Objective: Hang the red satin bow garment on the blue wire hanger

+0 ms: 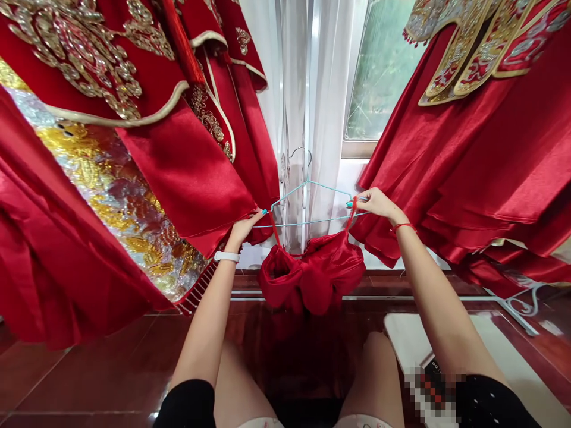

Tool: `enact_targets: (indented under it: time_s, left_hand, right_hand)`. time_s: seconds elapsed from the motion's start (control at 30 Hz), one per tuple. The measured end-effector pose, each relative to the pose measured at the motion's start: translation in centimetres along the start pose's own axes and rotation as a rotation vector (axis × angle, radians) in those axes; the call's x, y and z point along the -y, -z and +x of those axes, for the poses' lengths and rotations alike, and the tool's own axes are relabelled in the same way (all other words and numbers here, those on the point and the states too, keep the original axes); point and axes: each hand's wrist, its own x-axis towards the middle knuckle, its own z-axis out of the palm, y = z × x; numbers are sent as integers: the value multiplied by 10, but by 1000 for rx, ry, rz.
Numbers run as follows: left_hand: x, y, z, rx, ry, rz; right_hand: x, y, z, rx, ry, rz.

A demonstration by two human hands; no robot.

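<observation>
A thin teal wire hanger [312, 205] hangs in front of the white curtain. From its ends a small red satin garment [314, 276] dangles by two red straps. My left hand [245, 227] pinches the left strap at the hanger's left end. My right hand [373, 203] pinches the right strap at the hanger's right end. Both hands have closed fingers. A white band sits on my left wrist and a red string on my right wrist.
Red embroidered gowns [134, 148] hang close on the left, and more red gowns [482, 154] on the right. A white curtain [312, 89] and a window [383, 71] are behind. A white rack base [517, 304] stands on the dark red tile floor, beside a white mat [499, 351].
</observation>
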Motion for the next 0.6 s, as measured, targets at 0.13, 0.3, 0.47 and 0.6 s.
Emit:
enact_targets:
  time_s: [0.13, 0.3, 0.47, 0.6]
  left_hand:
    - [4, -15, -11, -80, 96, -84]
    - [15, 2, -45, -86, 100, -414]
    - [31, 66, -59, -338, 75, -531]
    - [42, 87, -40, -570, 284, -233]
  right_hand:
    - [1, 0, -5, -39, 20, -91]
    - [7, -5, -13, -39, 80, -203]
    - [7, -4, -19, -15, 156, -215]
    - [4, -3, -23, -46, 183, -217]
